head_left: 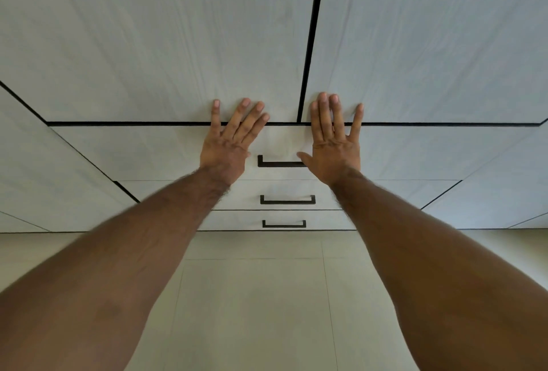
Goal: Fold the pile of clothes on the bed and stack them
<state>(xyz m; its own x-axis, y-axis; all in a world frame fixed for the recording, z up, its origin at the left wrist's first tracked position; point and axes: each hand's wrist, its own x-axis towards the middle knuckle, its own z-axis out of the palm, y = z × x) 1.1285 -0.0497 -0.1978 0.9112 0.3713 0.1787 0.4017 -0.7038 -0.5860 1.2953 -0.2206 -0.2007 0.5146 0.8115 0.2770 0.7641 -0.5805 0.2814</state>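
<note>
both arms reach forward at mid frame. left hand (pixel 228 145) and right hand (pixel 333 139) lie flat against the pale wardrobe front (pixel 178 44), fingers (pixel 323 115) straight and spread, grasping nothing. fingertips cross the dark seam above the top drawer (pixel 148 151). three dark handles run down centre frame. clothes and bed: out of frame.

- Pale grey wood-grain wardrobe doors (pixel 166 38) fill the upper frame.
- Three drawers (pixel 400 153) with dark handles (pixel 287 199) sit centre.
- Beige tiled floor (pixel 252 311) lies below.
</note>
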